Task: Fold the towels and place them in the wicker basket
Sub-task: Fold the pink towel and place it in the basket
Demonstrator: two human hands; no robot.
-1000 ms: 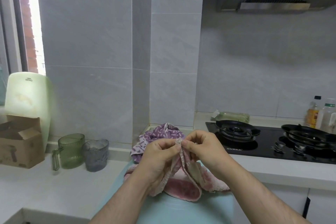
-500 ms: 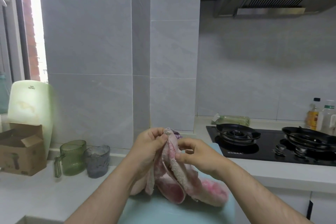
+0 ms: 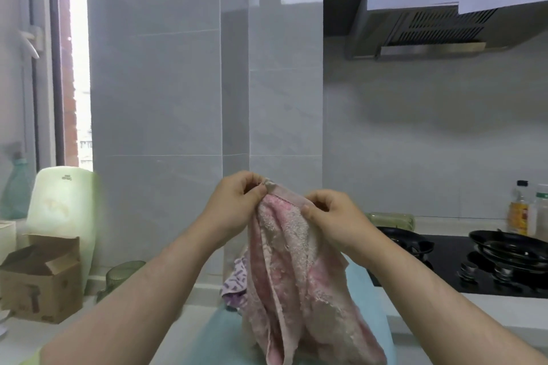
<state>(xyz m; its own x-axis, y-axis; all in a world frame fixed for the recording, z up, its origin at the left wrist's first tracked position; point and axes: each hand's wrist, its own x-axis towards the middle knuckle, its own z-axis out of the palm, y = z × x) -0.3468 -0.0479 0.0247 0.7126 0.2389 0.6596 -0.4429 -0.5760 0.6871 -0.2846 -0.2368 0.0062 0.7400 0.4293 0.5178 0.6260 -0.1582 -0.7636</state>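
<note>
Left hand [image 3: 235, 201] and right hand [image 3: 333, 218] pinch the pink towel [image 3: 292, 270]; print on the green board [image 3: 63, 210] seems illegible.

so the pink terry towel [image 3: 284, 270] is held up in the air, hanging in loose vertical folds with pale worn patches. its top hem is pinched by the left hand [image 3: 234, 201] and right hand [image 3: 332, 216]. low behind its left edge sits a purple-and-white patterned towel [image 3: 235, 281], bunched up I think, mostly hidden
</note>
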